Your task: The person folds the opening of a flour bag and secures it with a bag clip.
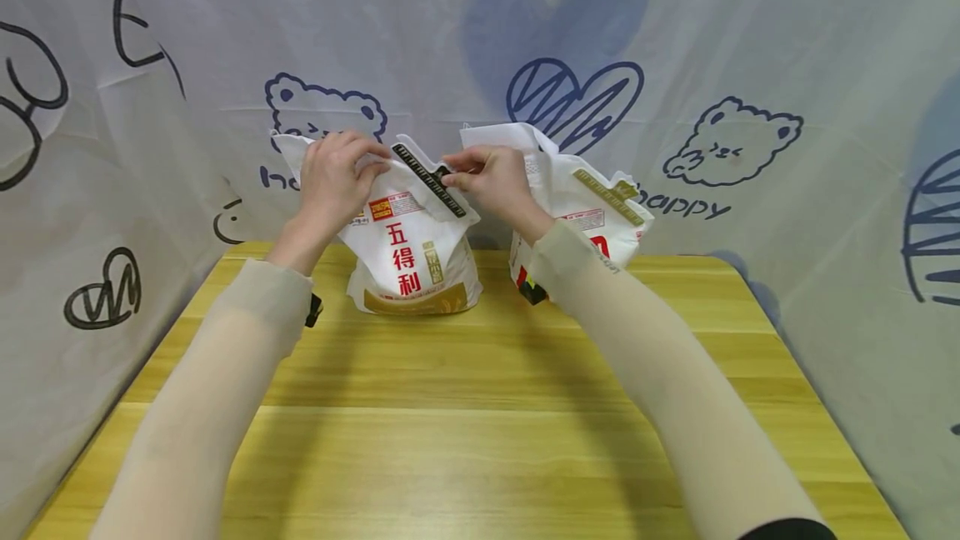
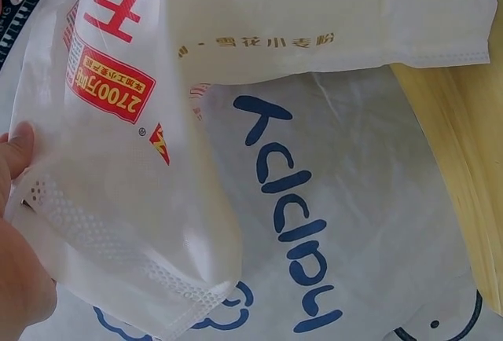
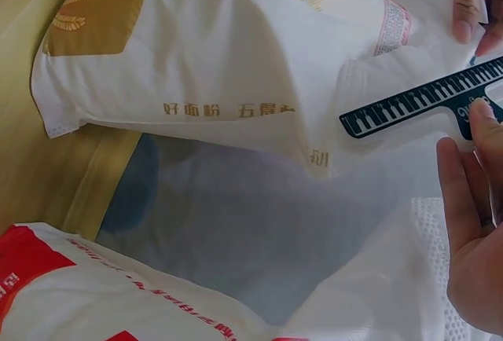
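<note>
A white flour bag [image 1: 405,248] with red characters and a gold base stands upright on the table. My left hand [image 1: 339,177] pinches its top edge on the left; in the left wrist view the thumb of that hand [image 2: 20,254] lies on the white fabric. Across the top right of the bag lies a black sealing clip [image 1: 429,180], tilted down to the right. My right hand [image 1: 491,182] pinches the handle of this clip between thumb and fingers. The right wrist view shows the clip [image 3: 416,97] lying over the bag's folded top corner.
Just right stands a second white flour bag [image 1: 540,165] with a gold clip [image 1: 607,196] on its top, partly behind my right forearm. The wooden table [image 1: 450,423] ends at a printed cloth backdrop [image 1: 420,15] close behind both bags.
</note>
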The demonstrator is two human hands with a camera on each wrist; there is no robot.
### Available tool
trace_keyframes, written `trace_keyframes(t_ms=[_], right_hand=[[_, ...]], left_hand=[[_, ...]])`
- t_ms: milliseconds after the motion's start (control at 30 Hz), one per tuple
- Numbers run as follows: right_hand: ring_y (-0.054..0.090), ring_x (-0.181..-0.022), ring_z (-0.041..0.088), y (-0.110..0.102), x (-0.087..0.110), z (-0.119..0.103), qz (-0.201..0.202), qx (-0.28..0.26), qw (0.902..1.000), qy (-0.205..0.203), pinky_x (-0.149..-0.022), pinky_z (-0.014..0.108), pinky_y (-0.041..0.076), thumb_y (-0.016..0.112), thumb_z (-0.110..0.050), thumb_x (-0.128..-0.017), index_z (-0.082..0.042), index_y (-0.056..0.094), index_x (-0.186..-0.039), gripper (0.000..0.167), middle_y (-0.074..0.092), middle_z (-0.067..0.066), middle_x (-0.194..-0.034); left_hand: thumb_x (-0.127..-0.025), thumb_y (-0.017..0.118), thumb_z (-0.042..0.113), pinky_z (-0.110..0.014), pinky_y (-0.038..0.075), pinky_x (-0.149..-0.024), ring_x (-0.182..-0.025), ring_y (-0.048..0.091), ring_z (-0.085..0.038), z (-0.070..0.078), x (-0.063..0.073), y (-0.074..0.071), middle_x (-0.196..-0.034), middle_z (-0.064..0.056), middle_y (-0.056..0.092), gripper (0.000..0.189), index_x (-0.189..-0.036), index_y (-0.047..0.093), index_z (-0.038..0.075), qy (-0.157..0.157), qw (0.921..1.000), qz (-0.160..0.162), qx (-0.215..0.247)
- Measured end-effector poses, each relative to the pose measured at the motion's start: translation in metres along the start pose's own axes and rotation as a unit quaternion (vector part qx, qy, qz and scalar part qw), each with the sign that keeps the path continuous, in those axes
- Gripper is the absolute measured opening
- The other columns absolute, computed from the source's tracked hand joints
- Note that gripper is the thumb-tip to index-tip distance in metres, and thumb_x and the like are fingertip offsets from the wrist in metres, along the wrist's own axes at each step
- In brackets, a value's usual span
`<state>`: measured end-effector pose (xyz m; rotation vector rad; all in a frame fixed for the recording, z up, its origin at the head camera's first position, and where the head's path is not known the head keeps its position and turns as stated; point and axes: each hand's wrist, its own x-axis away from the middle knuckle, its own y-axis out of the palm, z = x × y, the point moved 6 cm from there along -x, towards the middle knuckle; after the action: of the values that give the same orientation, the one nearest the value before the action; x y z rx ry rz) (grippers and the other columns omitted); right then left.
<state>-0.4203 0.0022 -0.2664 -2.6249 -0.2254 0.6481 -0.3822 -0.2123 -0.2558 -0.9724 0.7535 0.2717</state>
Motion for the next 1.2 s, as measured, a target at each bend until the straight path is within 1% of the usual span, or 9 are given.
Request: trace_keyframes(t_ms=[233,333,433,567,667,800,900,1033,1200], right_hand=[[0.076,-0.085,0.020,0.004,0.000,0.004,-0.006,0.005,1.0000,0.004,-0.073,0.024,0.060,0.087,-0.006,-0.083,-0.003,0.080,-0.105,0.023,0.079,0.012,-0.103],[0.076,-0.085,0.020,0.008,-0.001,0.007,-0.010,0.002,0.9999,0.000,-0.073,0.024,0.060,0.086,-0.006,-0.084,-0.001,0.080,-0.106,0.024,0.079,0.012,-0.104],[0.076,-0.085,0.020,0.012,-0.002,0.009,-0.015,0.003,0.9999,-0.001,-0.073,0.023,0.060,0.086,-0.006,-0.084,-0.002,0.080,-0.106,0.024,0.079,0.012,-0.106],[0.076,-0.086,0.019,0.015,-0.002,0.010,-0.018,0.019,0.9996,-0.007,-0.072,0.023,0.059,0.087,-0.007,-0.084,-0.004,0.081,-0.106,0.023,0.079,0.010,-0.107],[0.076,-0.086,0.018,0.017,-0.003,0.011,-0.020,0.038,0.9990,-0.013,-0.072,0.022,0.058,0.087,-0.009,-0.084,-0.005,0.081,-0.106,0.023,0.079,0.009,-0.107],[0.076,-0.085,0.018,0.019,-0.003,0.011,-0.025,0.061,0.9977,-0.017,-0.071,0.023,0.058,0.087,-0.010,-0.084,-0.007,0.082,-0.106,0.023,0.079,0.008,-0.107],[0.076,-0.086,0.018,0.019,-0.003,0.010,-0.031,0.076,0.9965,-0.019,-0.071,0.023,0.058,0.087,-0.010,-0.084,-0.007,0.081,-0.106,0.023,0.079,0.007,-0.107],[0.077,-0.087,0.019,0.021,-0.003,0.009,-0.043,0.088,0.9951,-0.014,-0.073,0.022,0.058,0.087,-0.010,-0.084,-0.006,0.081,-0.106,0.023,0.079,0.008,-0.107],[0.076,-0.089,0.020,0.023,-0.003,0.006,-0.062,0.096,0.9934,0.002,-0.075,0.023,0.059,0.087,-0.008,-0.084,-0.005,0.080,-0.108,0.025,0.079,0.010,-0.107]], left_hand=[[-0.093,0.078,0.016,-0.049,0.037,-0.113,-0.112,0.062,-0.033,0.001,0.000,-0.001,-0.112,-0.012,0.074,0.017,-0.108,0.076,0.007,0.002,0.9999,0.017,-0.002],[-0.092,0.080,0.019,-0.049,0.037,-0.113,-0.111,0.061,-0.032,-0.001,-0.001,-0.002,-0.112,-0.012,0.074,0.021,-0.108,0.075,0.006,-0.002,0.9997,0.025,-0.004],[-0.091,0.081,0.019,-0.048,0.034,-0.115,-0.113,0.061,-0.033,-0.003,-0.001,-0.003,-0.113,-0.012,0.073,0.022,-0.109,0.075,0.006,-0.008,0.9995,0.029,-0.004],[-0.093,0.078,0.014,-0.047,0.031,-0.119,-0.116,0.062,-0.033,-0.003,-0.001,-0.002,-0.114,-0.013,0.073,0.018,-0.109,0.075,0.006,-0.007,0.9995,0.031,-0.002],[-0.095,0.075,0.010,-0.046,0.032,-0.119,-0.116,0.063,-0.033,-0.003,0.000,-0.003,-0.114,-0.013,0.074,0.014,-0.108,0.075,0.006,0.002,0.9993,0.037,0.000],[-0.096,0.072,0.008,-0.046,0.034,-0.117,-0.112,0.064,-0.033,-0.003,0.000,-0.004,-0.111,-0.013,0.074,0.011,-0.106,0.076,0.005,0.015,0.9988,0.047,0.000],[-0.097,0.071,0.008,-0.047,0.035,-0.116,-0.111,0.065,-0.033,-0.003,0.000,-0.003,-0.110,-0.013,0.074,0.010,-0.106,0.076,0.005,0.020,0.9986,0.048,0.001],[-0.098,0.070,0.009,-0.047,0.034,-0.116,-0.111,0.064,-0.033,-0.002,0.000,-0.003,-0.110,-0.013,0.074,0.010,-0.105,0.077,0.005,0.018,0.9989,0.044,0.000],[-0.098,0.070,0.010,-0.047,0.033,-0.117,-0.111,0.064,-0.033,-0.001,0.000,-0.003,-0.110,-0.013,0.074,0.011,-0.105,0.077,0.005,0.015,0.9991,0.039,-0.003]])
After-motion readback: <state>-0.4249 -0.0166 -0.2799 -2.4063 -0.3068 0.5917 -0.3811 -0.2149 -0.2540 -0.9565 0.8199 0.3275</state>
